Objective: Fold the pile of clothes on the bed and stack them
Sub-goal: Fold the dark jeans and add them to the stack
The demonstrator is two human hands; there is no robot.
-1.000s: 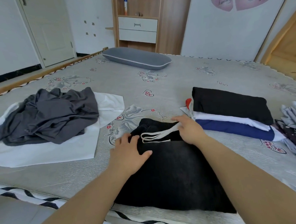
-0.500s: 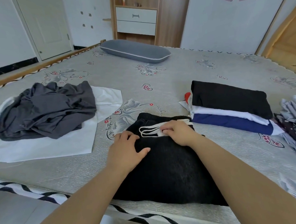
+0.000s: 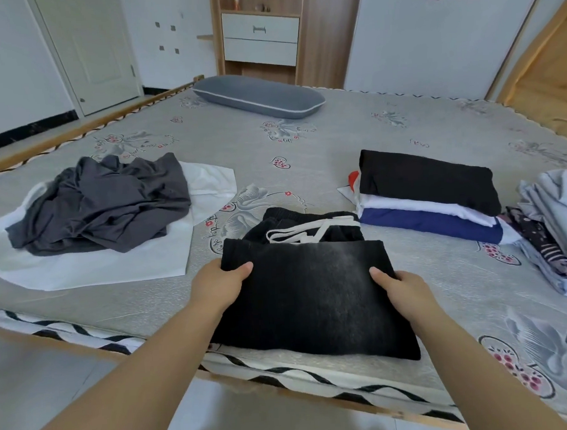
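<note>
Black shorts [image 3: 308, 299] folded at near bed edge [image 3: 333, 373], gripped at both sides: left hand [image 3: 218, 284] and right hand [image 3: 402, 290], thumbs on top. Folded stack [image 3: 429, 194] beyond right hand; unfolded grey pile [image 3: 101, 204] beyond left.

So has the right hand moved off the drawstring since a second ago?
Yes. The right hand has left the white drawstring and come back toward the near bed edge, now gripping the right side of the black shorts.
</note>
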